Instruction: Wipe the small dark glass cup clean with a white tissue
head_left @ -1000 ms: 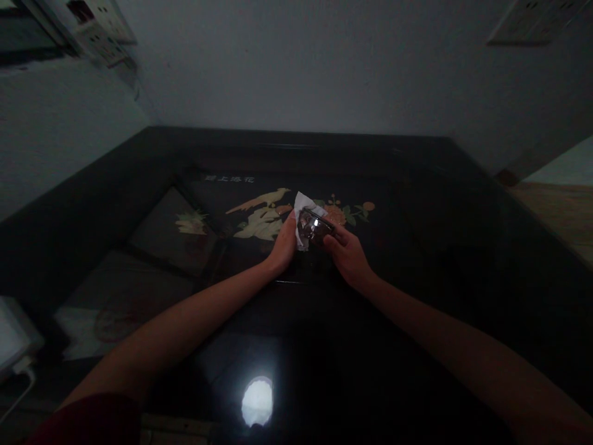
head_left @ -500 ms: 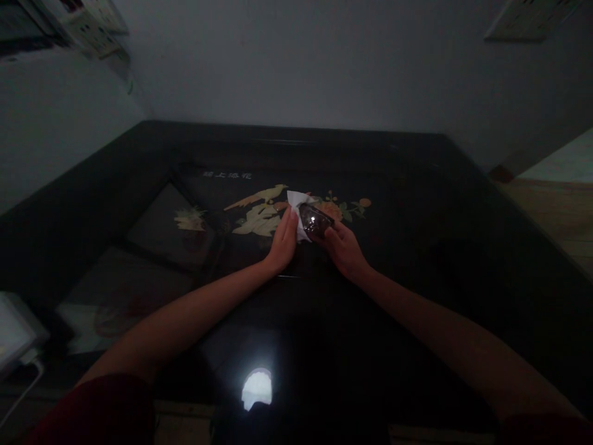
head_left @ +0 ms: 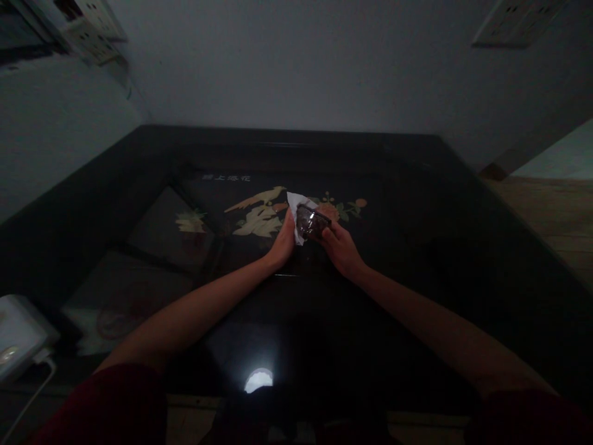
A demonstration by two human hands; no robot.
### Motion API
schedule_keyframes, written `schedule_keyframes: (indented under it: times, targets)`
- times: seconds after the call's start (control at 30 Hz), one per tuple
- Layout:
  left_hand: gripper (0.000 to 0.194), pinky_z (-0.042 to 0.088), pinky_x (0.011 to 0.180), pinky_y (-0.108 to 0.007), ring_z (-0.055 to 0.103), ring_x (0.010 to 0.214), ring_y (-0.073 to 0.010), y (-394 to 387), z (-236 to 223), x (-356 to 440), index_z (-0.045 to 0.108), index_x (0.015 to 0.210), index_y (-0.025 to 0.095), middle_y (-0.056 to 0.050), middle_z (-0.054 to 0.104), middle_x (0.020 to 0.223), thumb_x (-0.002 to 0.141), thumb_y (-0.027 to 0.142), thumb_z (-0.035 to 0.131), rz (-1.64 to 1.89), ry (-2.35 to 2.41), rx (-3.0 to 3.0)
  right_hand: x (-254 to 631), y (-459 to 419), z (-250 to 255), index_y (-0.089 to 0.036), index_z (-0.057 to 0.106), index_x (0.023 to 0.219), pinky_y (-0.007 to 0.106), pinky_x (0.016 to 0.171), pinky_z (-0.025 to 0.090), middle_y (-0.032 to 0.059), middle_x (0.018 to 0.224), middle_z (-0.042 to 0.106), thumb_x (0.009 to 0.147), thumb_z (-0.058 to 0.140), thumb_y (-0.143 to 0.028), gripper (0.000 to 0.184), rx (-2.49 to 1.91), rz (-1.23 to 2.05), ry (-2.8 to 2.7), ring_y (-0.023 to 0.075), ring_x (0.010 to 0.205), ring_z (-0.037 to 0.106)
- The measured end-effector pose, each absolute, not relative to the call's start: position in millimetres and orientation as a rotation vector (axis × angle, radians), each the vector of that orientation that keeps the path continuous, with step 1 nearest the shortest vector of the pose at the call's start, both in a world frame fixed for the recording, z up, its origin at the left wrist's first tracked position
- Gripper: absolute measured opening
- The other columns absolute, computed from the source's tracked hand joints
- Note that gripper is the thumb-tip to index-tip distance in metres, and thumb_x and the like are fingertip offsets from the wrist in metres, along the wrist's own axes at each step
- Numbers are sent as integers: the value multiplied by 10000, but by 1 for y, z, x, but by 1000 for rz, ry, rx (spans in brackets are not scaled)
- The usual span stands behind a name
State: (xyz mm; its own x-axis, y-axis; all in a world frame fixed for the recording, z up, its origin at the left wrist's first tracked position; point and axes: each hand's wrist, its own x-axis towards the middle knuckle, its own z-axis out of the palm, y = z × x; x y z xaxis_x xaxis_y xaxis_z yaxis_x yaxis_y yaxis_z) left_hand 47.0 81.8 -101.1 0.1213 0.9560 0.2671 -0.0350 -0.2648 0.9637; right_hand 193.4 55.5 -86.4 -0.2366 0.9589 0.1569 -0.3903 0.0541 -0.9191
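In the middle of the head view my right hand (head_left: pixel 341 248) grips a dark, glossy, cup-shaped glass (head_left: pixel 311 222) by its right end. The glass is tilted, with its rim toward the upper right. My left hand (head_left: pixel 283 241) is closed on a white paper tissue (head_left: pixel 296 201), pressing it against the glass's left side. Part of the tissue sticks up above the fingers and part hangs below the glass. The left fingertips are hidden behind the tissue and the glass. Both hands are over the dark glossy table (head_left: pixel 393 296).
The tabletop bears a bird (head_left: pixel 259 198) and flower picture. At the left edge sits a white device (head_left: pixel 21 334) with a cable. Wall sockets (head_left: pixel 514 25) are at the upper right, others (head_left: pixel 95 37) at the upper left. A wall borders the table's far edge.
The glass has turned slightly and shifted a little left in my hands, so more of its side shows. The tissue has moved slightly with it. The camera view has shifted slightly.
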Motion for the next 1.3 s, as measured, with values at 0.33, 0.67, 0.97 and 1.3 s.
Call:
schedule_keyframes:
  times: [0.33, 0.67, 0.97, 1.3]
  targets:
    - [554, 305, 1080, -405, 471, 1212, -227, 72, -84, 48, 444, 1231, 225, -106, 540, 1257, 874, 626, 307, 1381, 1037, 1440, 190, 59, -86, -252, 569, 963, 433, 951, 496, 12, 1026, 661, 708, 714, -442, 349, -827, 1469, -934, 183, 951, 640]
    - [535, 319, 1069, -400, 437, 1244, -226, 67, -83, 49, 399, 1261, 192, -132, 468, 1311, 902, 575, 297, 1359, 987, 1562, 190, 55, -83, -257, 541, 1147, 410, 1023, 428, 46, 1261, 593, 683, 742, -392, 523, -835, 1463, -1139, 231, 1155, 561]
    - [549, 252, 1125, -386, 367, 1331, -227, 67, -77, 49, 454, 1294, 201, -96, 423, 1424, 897, 563, 341, 1311, 894, 1525, 190, 59, -88, -235, 573, 1104, 403, 986, 452, 38, 1116, 674, 605, 807, -321, 557, -864, 1427, -1102, 229, 1056, 614]
    - [517, 305, 1106, -399, 458, 1275, -219, 76, -91, 51, 507, 1265, 229, -62, 532, 1346, 899, 552, 339, 1374, 868, 1263, 190, 55, -82, -212, 634, 1057, 434, 972, 471, 58, 1148, 662, 729, 716, -414, 393, -649, 1523, -1027, 244, 1079, 600]
